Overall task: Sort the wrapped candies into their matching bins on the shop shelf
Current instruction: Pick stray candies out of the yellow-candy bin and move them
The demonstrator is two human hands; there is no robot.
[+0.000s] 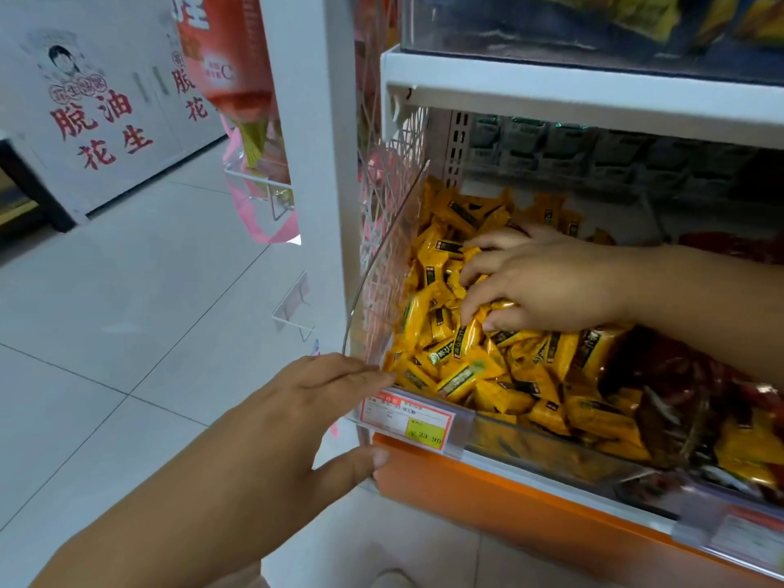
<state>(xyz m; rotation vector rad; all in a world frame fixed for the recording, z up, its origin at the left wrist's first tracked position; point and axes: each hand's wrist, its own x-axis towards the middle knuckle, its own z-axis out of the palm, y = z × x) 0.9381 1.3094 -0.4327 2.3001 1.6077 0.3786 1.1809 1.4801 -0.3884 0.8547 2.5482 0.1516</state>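
Gripping yellow candies [488, 367], right hand [547, 282]; left hand [305, 409] seemingly touching bin [500, 432].

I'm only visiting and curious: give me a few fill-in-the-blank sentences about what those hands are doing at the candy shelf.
1. The wrapped candies under the right hand are ___.
2. The left hand touches the clear bin near its ___ tag.
3. The shelf front below the bin is ___.
Missing words: yellow; price; orange.
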